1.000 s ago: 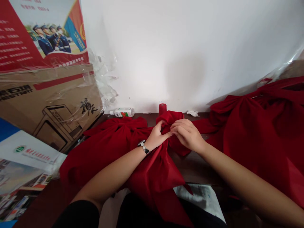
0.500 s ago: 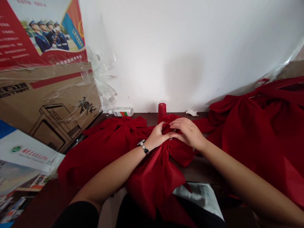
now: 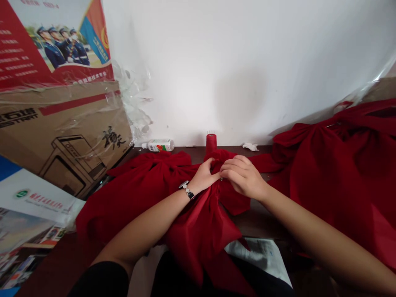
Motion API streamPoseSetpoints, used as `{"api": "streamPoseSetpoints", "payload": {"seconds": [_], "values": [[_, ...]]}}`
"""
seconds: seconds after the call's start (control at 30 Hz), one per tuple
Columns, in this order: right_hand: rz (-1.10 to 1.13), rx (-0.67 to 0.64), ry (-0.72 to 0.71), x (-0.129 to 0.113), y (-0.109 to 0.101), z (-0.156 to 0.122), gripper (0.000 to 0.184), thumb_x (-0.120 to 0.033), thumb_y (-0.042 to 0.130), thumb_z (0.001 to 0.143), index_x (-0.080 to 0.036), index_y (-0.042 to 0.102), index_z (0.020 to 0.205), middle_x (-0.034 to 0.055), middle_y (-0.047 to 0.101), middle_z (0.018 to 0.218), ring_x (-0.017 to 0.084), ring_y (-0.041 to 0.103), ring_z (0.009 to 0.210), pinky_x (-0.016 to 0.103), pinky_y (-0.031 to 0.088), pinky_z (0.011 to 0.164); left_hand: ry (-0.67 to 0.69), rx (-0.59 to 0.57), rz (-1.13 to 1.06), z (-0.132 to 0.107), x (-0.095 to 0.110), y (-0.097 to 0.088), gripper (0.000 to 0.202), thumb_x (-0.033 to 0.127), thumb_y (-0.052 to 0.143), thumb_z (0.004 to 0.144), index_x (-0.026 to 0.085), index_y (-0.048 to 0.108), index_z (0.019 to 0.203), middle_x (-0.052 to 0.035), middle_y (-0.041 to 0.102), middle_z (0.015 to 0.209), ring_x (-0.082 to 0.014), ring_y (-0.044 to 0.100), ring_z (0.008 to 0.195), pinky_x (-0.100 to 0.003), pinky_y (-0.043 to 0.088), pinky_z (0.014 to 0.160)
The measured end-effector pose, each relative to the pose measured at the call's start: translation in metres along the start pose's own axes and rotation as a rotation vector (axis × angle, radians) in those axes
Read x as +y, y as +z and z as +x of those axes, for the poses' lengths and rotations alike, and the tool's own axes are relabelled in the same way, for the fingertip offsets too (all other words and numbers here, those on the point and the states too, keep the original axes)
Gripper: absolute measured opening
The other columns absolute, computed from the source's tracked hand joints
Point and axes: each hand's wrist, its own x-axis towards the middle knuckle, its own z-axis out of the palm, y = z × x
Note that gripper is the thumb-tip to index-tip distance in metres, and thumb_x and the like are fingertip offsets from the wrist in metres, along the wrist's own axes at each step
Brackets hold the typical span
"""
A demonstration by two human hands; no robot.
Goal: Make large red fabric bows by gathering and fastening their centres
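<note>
Gathered red cloth (image 3: 204, 231), tied like a large bow, hangs over the table's front edge before me. My left hand (image 3: 204, 177), with a watch and bracelet at the wrist, is closed on its gathered centre. Close beside it, my right hand (image 3: 243, 176) has its fingers curled and pressed together at the same spot. A small shiny bit shows by its fingertips; what the right hand pinches is hidden. Just behind the hands stands a red thread spool (image 3: 211, 143) with several needles stuck in its top.
More gathered red cloth lies on the left (image 3: 133, 194) and on the right (image 3: 334, 177). A white bottle (image 3: 161, 145) lies on its side along the wall, and a crumpled white tissue (image 3: 250, 146) is right of the spool. A cardboard box (image 3: 71, 136) stands at the left.
My right hand's fingers have curled in more and the hand has turned slightly, covering most of the shiny bit. The left hand stays on the cloth, nearly unmoved.
</note>
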Motion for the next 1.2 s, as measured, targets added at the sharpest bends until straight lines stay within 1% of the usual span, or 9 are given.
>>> {"api": "streamPoseSetpoints", "payload": {"seconds": [0.27,0.4,0.6,0.77,0.83,0.87,1.07,1.13,1.2], "values": [[1.253,-0.468,0.529,-0.028,0.019,0.001,0.020,-0.032,0.048,0.090,-0.014,0.048,0.081,0.0030,0.061,0.070,0.013,0.063,0.064,0.025,0.050,0.061,-0.014,0.269,-0.102,0.006,-0.011,-0.002,0.045,0.035,0.070,0.070,0.014,0.050,0.105,-0.0105,0.062,0.105,-0.0215,0.059,0.097,-0.036,0.044,0.090],[1.745,-0.769,0.626,-0.042,0.013,0.002,0.029,-0.040,0.060,0.081,-0.014,0.048,0.078,0.0013,0.061,0.070,0.011,0.064,0.057,0.024,0.052,0.058,-0.029,0.368,-0.142,0.009,-0.016,-0.003,0.041,0.034,0.069,0.070,0.014,0.051,0.102,-0.0102,0.063,0.103,-0.0205,0.060,0.094,-0.036,0.045,0.089],[2.008,-1.503,0.533,-0.052,0.000,0.006,0.039,-0.047,0.071,0.066,-0.015,0.052,0.079,-0.0005,0.061,0.068,0.012,0.065,0.057,0.023,0.054,0.060,-0.207,0.474,-0.261,0.016,-0.030,-0.015,0.031,0.036,0.070,0.068,0.014,0.057,0.085,-0.0049,0.066,0.081,-0.0169,0.062,0.076,-0.032,0.048,0.078],[1.989,-1.865,0.352,-0.039,-0.008,0.009,0.036,-0.045,0.070,0.068,-0.016,0.054,0.081,0.0021,0.062,0.070,0.014,0.066,0.061,0.023,0.054,0.059,-0.291,0.469,-0.365,0.017,-0.034,-0.018,0.026,0.035,0.066,0.072,0.014,0.058,0.086,-0.0037,0.066,0.079,-0.0151,0.062,0.070,-0.031,0.048,0.073],[1.998,-1.762,0.396,-0.034,-0.012,0.008,0.036,-0.044,0.070,0.069,-0.014,0.055,0.081,0.0028,0.062,0.069,0.014,0.065,0.059,0.024,0.054,0.057,-0.233,0.487,-0.299,0.017,-0.033,-0.016,0.027,0.034,0.066,0.072,0.015,0.056,0.087,-0.0036,0.065,0.082,-0.0155,0.062,0.075,-0.031,0.047,0.077],[1.993,-1.612,0.452,-0.032,-0.012,0.007,0.036,-0.044,0.071,0.069,-0.013,0.055,0.081,0.0028,0.062,0.068,0.014,0.065,0.057,0.023,0.054,0.055,-0.188,0.489,-0.258,0.017,-0.032,-0.015,0.028,0.034,0.067,0.071,0.015,0.054,0.088,-0.0038,0.065,0.084,-0.0159,0.061,0.078,-0.032,0.047,0.079],[1.477,-0.245,0.802,-0.015,0.001,0.006,0.031,-0.034,0.068,0.075,-0.014,0.055,0.096,-0.0019,0.062,0.065,0.007,0.058,0.045,0.017,0.047,0.045,0.028,0.408,-0.013,0.008,-0.012,-0.004,0.036,0.033,0.068,0.071,0.018,0.048,0.096,-0.0055,0.060,0.096,-0.0190,0.058,0.091,-0.033,0.044,0.086],[1.225,0.020,0.860,-0.006,0.006,0.005,0.027,-0.032,0.067,0.076,-0.016,0.056,0.093,-0.0021,0.061,0.065,0.008,0.058,0.047,0.019,0.049,0.049,0.066,0.377,0.041,0.004,-0.006,-0.001,0.035,0.034,0.068,0.071,0.018,0.048,0.094,-0.0055,0.060,0.093,-0.0195,0.059,0.089,-0.033,0.045,0.083],[1.020,0.158,0.872,0.000,0.010,0.003,0.021,-0.032,0.066,0.076,-0.015,0.059,0.086,0.0007,0.063,0.067,0.011,0.062,0.054,0.023,0.053,0.056,0.079,0.362,0.056,0.001,-0.003,0.001,0.035,0.034,0.069,0.071,0.018,0.048,0.094,-0.0056,0.062,0.092,-0.0196,0.060,0.086,-0.033,0.046,0.081]]}}
